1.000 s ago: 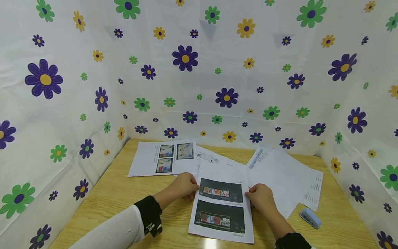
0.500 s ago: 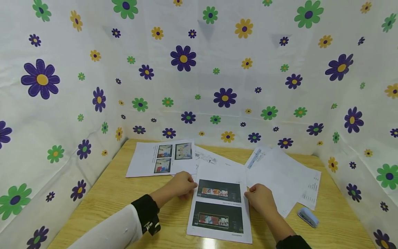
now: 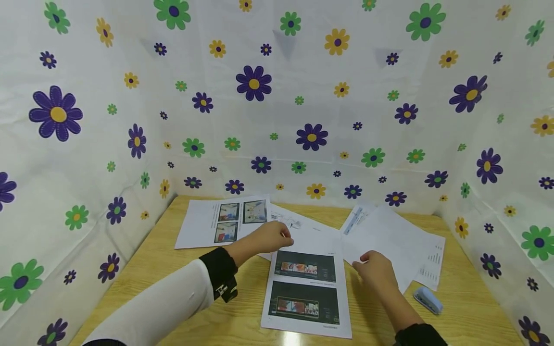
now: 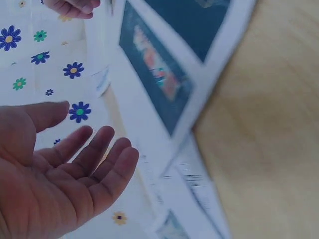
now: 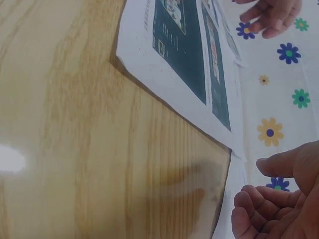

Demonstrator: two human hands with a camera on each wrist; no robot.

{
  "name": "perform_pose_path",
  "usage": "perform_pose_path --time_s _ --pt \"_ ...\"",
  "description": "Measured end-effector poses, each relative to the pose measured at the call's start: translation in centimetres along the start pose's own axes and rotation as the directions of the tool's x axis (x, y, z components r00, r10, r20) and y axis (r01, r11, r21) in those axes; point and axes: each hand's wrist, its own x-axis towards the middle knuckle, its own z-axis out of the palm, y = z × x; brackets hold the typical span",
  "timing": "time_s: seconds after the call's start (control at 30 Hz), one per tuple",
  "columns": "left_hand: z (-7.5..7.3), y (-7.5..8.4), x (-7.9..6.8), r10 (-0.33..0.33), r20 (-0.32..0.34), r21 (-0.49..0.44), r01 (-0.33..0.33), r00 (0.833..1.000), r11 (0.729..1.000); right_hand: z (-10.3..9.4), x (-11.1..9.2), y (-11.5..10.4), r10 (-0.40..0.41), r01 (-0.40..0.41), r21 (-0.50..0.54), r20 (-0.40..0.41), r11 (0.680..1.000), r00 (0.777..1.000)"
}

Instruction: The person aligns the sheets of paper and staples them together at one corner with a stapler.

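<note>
A printed sheet with two dark pictures (image 3: 305, 288) lies flat at the table's front middle, also shown in the left wrist view (image 4: 164, 74) and the right wrist view (image 5: 184, 55). My left hand (image 3: 272, 236) hovers past its top left corner, above a sheet with a line drawing (image 3: 294, 223). Its palm (image 4: 65, 169) is open with straight fingers and holds nothing. My right hand (image 3: 374, 269) is just right of the dark-picture sheet, over the blank white sheets (image 3: 389, 238). Its fingers (image 5: 259, 209) are loosely curled and empty.
A sheet with three colour photos (image 3: 220, 222) lies at the back left of the wooden table (image 3: 156, 274). A light blue stapler (image 3: 428, 301) sits at the front right. Flowered cloth walls (image 3: 86, 158) close in the left, back and right sides.
Both hands have left the dark-picture sheet's side edges. The left hand has moved away and to the right, toward the back sheets. The right hand has shifted slightly right.
</note>
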Motion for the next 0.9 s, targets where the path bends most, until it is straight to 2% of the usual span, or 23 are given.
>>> perform_pose_path --time_s 0.1,0.2,0.4,0.6,0.77,0.9 --pt "-0.4 1.3 1.4 0.045 0.026 0.042 -0.046 0.999 0.998 -0.8 0.1 0.3 -0.001 0.001 0.004 0.003 1.000 1.000" --pt "-0.3 3.0 2.7 0.044 0.046 0.063 -0.047 0.998 0.997 -1.6 0.4 0.7 -0.012 0.012 0.003 0.005 1.000 1.000" --pt "0.9 6.2 5.5 0.043 0.036 0.139 -0.047 0.998 0.989 -3.3 1.0 1.7 -0.049 0.049 -0.050 -0.005 0.998 0.999" --pt "3.0 9.3 8.1 0.042 0.041 0.222 -0.050 0.998 0.974 -4.7 1.3 2.5 -0.056 0.053 -0.137 -0.017 0.989 0.998" --pt "5.8 10.3 10.0 0.053 0.052 0.273 -0.066 0.997 0.960 -5.0 1.5 3.2 -0.057 0.044 -0.248 -0.047 0.968 0.997" --pt "8.4 10.8 10.5 0.060 0.082 0.353 -0.085 0.995 0.932 -5.1 1.6 4.3 -0.018 0.000 -0.310 -0.056 0.951 0.998"
